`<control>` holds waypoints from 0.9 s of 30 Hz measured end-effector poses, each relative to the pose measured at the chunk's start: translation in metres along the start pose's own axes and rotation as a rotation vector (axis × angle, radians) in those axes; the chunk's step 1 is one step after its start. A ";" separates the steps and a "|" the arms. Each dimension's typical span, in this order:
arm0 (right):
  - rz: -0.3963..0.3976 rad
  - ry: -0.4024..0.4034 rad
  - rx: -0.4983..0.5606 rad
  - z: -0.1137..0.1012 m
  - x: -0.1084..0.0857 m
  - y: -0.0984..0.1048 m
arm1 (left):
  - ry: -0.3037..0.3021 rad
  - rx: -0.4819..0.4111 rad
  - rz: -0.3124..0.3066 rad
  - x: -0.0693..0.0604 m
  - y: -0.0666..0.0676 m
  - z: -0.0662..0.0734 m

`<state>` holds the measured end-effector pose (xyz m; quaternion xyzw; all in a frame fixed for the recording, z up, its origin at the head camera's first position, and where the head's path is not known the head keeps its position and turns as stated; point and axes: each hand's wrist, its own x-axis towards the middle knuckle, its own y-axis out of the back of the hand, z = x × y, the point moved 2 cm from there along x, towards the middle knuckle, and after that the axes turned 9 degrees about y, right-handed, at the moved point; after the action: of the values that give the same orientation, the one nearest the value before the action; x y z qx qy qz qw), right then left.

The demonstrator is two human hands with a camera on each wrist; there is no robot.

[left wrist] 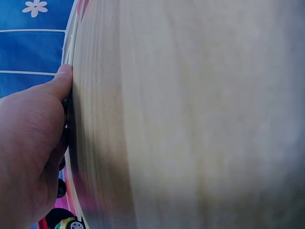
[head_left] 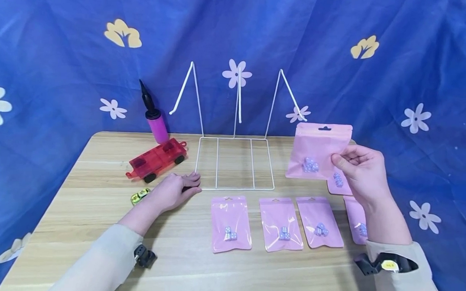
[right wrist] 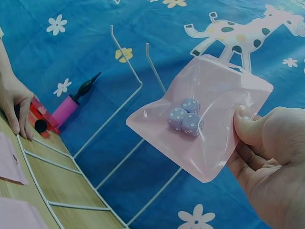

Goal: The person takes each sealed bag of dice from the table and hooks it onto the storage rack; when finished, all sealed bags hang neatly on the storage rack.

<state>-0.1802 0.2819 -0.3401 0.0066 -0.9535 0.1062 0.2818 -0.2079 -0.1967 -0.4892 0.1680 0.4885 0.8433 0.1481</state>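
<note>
The right hand [head_left: 362, 170] pinches the side edge of a pink bag [head_left: 320, 145] holding several purple dice, raised beside the tip of the white wire rack's [head_left: 235, 189] right arm. In the right wrist view the bag [right wrist: 209, 95] hangs between thumb and fingers of the hand [right wrist: 276, 152], dice [right wrist: 186, 117] showing through. The left hand [head_left: 172, 190] holds the rack's front left corner down at the table. The left wrist view shows that hand [left wrist: 33, 138] at the left, thumb tip against the wire; its other fingers are mostly hidden.
Pink dice bags [head_left: 230, 245] lie in a row before the rack, with others under and behind the right forearm. Left of the rack are a red toy trailer [head_left: 156, 159], a purple pump [head_left: 158, 129] and a small yellow-green car [head_left: 140, 196]. Blue curtain [head_left: 238, 24] hangs behind.
</note>
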 end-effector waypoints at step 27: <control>0.000 -0.024 -0.025 0.030 0.020 -0.022 | 0.009 0.005 -0.008 0.000 -0.001 -0.001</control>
<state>-0.2114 0.2549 -0.3490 0.0045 -0.9581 0.0943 0.2705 -0.2082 -0.1964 -0.4905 0.1626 0.4918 0.8423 0.1489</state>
